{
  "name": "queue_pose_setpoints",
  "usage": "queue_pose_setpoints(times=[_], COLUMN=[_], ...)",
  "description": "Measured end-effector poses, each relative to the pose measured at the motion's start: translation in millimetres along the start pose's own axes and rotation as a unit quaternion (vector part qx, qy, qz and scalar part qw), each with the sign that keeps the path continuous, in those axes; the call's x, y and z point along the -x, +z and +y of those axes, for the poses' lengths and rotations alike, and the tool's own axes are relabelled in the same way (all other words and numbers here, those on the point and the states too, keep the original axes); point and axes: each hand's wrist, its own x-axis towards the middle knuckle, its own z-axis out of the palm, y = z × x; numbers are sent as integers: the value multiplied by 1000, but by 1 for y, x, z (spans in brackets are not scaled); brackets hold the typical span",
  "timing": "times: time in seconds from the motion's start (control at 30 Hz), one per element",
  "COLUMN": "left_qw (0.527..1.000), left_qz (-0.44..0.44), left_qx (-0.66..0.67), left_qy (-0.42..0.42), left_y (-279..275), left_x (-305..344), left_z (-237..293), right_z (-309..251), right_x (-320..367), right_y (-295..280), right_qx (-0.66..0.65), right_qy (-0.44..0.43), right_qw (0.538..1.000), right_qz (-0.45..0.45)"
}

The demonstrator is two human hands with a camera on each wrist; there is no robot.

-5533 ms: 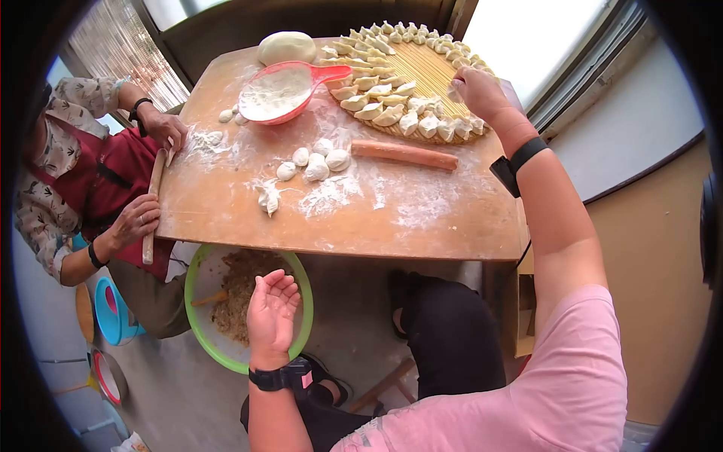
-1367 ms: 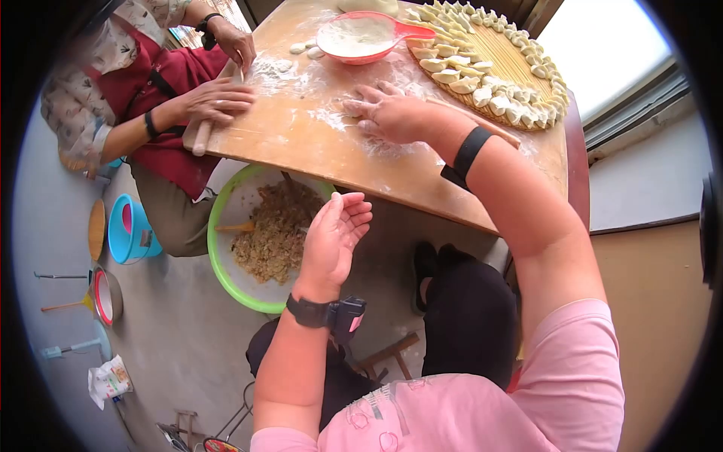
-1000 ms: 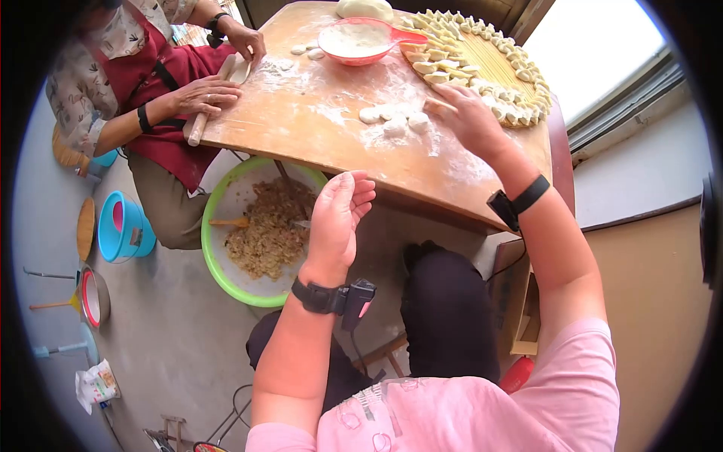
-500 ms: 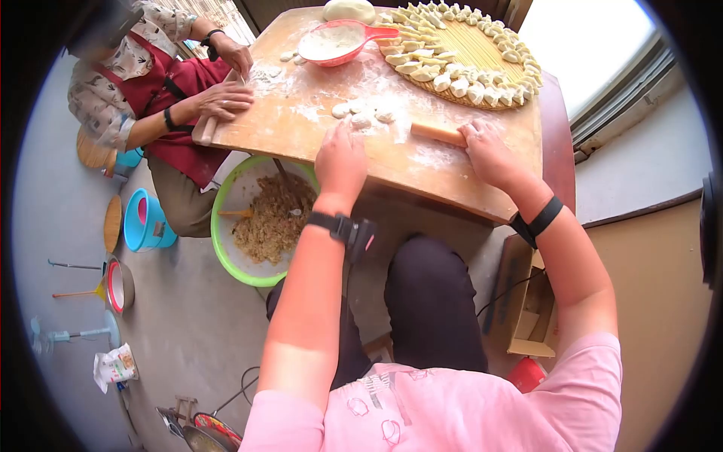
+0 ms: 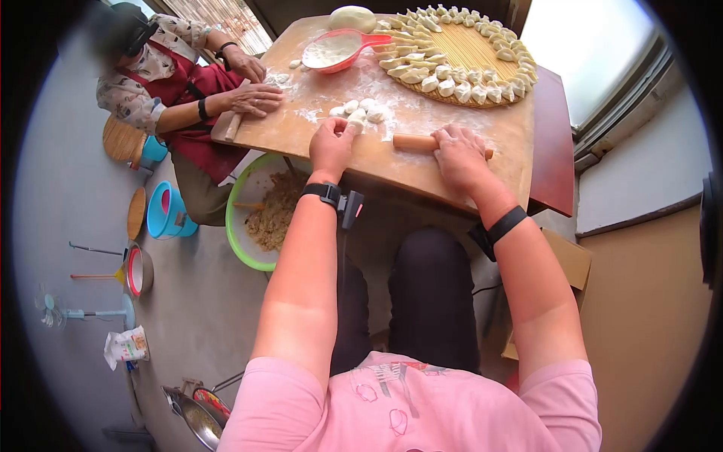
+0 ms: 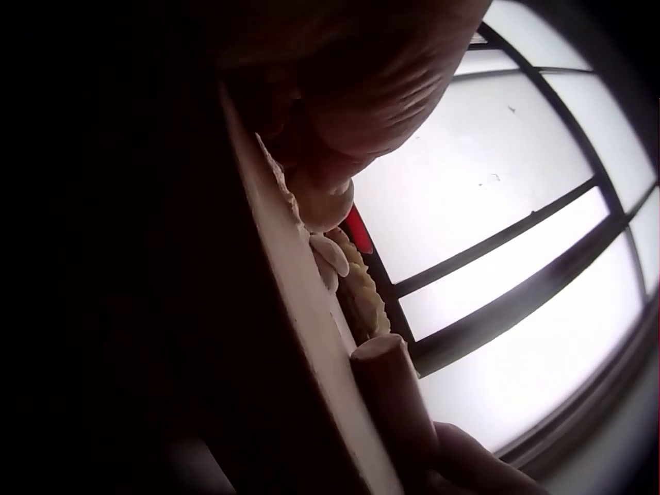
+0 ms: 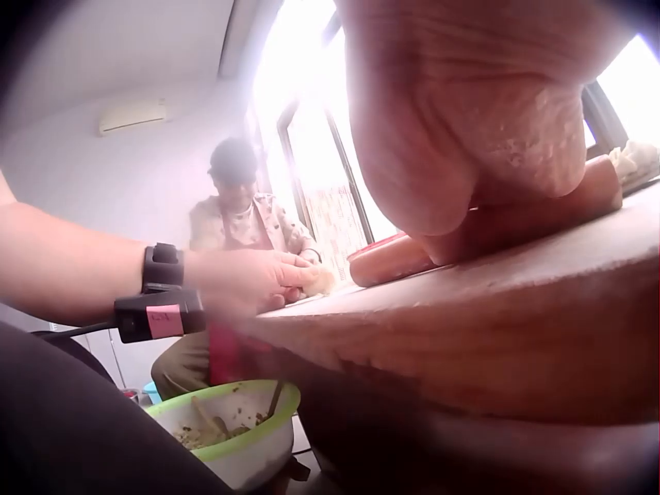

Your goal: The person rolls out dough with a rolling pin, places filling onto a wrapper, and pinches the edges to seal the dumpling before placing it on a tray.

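My left hand [image 5: 331, 151] pinches a white dough piece [image 5: 355, 125] at the table's near side, beside a small group of floured dough pieces [image 5: 367, 104]. In the left wrist view the dough [image 6: 324, 206] shows between thumb and fingers. My right hand [image 5: 461, 154] lies over a wooden rolling pin [image 5: 411, 142] on the floured table [image 5: 301, 105], fingers bent round it. From the right wrist the pin [image 7: 390, 260] is seen under the palm of my right hand [image 7: 464, 134].
A round mat [image 5: 459, 45] edged with dumplings lies at the back right. Near it are a red flour strainer [image 5: 331, 51] and a dough ball [image 5: 352, 19]. A green-rimmed filling basin [image 5: 241, 245] stands below the table. Another person [image 5: 181, 83] sits at the left, rolling pin in hand.
The right hand came from the mat to the dough pieces, then onto the rolling pin, which now lies nearer me. My left hand rose from beside the basin and now pinches a dough piece.
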Motion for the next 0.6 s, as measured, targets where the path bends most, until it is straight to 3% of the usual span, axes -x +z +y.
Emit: queue_pose_setpoints(times=[0.13,0.23,0.33,0.5,0.6], left_qw=[999,989,976,975,970], left_qz=[-41,0,45,-149,-160], left_qx=[6,-148,-196,-92,-96], left_qy=[-4,28,81,138,155], left_y=[0,6,11,15,14], left_x=[4,5,11,16,12], left_z=[9,16,32,59,54], right_z=[-12,-16,-19,-13,-22], right_x=[3,-1,-4,-19,-34], right_y=[-14,-10,-12,-8,10], right_qx=[-34,-27,-35,-28,46], right_qy=[-24,-35,-28,-2,2], right_qw=[999,998,998,996,999], right_qz=[-29,-45,-51,-85,-30])
